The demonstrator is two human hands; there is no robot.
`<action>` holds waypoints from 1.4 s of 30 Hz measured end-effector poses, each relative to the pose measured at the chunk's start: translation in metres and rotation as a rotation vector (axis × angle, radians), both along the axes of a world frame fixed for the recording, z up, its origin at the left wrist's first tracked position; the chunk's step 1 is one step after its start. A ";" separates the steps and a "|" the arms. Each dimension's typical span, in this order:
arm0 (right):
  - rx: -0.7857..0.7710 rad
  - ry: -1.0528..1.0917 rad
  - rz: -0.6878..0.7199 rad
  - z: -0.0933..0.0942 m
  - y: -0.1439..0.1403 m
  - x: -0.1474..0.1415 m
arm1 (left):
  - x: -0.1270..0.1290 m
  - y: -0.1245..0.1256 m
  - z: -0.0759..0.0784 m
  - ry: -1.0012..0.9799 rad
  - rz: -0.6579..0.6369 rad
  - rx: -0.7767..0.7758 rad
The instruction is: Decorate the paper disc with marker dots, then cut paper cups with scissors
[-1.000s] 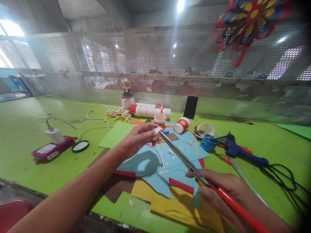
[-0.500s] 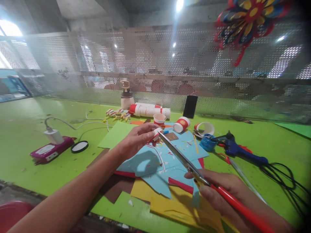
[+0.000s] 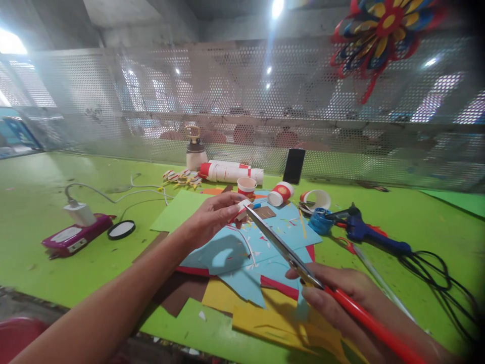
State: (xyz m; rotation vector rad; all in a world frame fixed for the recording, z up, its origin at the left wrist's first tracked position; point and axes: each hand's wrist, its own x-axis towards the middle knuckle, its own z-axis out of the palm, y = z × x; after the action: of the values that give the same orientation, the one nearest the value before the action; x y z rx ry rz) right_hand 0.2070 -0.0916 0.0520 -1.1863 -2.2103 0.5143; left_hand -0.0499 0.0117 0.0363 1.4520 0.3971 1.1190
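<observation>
Between the thumb and fingers of my left hand point(image 3: 210, 215) is a small white-and-red piece of paper cup point(image 3: 243, 208). My right hand point(image 3: 341, 298) grips the red handles of a pair of scissors point(image 3: 280, 245). The narrow blades look nearly closed, and their tips touch or overlap the edge of the piece. Below both hands lie light blue paper sheets point(image 3: 223, 258) strewn with small coloured scraps. A pinkish-white paper cup point(image 3: 246, 186) stands just beyond my left fingers.
Behind are a tipped red-and-white cup point(image 3: 280, 194), stacked cups point(image 3: 235, 173), a phone point(image 3: 294, 166) and a spray bottle point(image 3: 196, 154). A blue glue gun point(image 3: 373, 235) with its black cable lies right. A purple power strip point(image 3: 78, 236) sits left. Yellow sheets point(image 3: 280, 323) lie in front.
The whole view has shifted slightly, so things sit a little further left. Both hands keep nearly the same pose, with the scissor tips still at the piece.
</observation>
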 end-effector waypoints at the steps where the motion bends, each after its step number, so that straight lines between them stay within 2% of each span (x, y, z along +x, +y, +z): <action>1: -0.005 0.006 0.002 0.000 0.000 0.000 | 0.001 -0.001 0.001 -0.001 0.000 -0.010; 9: -0.090 0.021 0.081 -0.001 0.003 -0.001 | 0.004 -0.006 0.004 -0.038 0.024 -0.119; 15: -0.157 0.001 0.070 -0.003 0.003 -0.002 | 0.003 -0.006 0.004 -0.037 0.013 -0.122; 19: -0.284 0.062 0.058 -0.004 0.006 -0.001 | 0.001 -0.005 0.005 -0.041 0.022 -0.122; 23: -0.414 0.122 0.113 -0.004 0.007 0.003 | 0.000 -0.005 0.005 -0.017 0.029 -0.117; 27: -0.248 0.026 0.080 -0.001 0.002 0.001 | 0.000 -0.005 0.005 -0.004 0.019 -0.092; 31: -0.106 0.051 0.006 0.001 -0.003 -0.004 | 0.001 -0.004 0.005 -0.011 0.017 -0.091; 42: -0.175 0.053 0.069 0.004 0.008 -0.001 | 0.000 -0.003 0.003 -0.054 0.020 -0.095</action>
State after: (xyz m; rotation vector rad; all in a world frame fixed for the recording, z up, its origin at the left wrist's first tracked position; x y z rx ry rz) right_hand 0.2063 -0.0840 0.0561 -1.1726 -2.2029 0.7719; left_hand -0.0498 0.0091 0.0395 1.3346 0.4225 1.1381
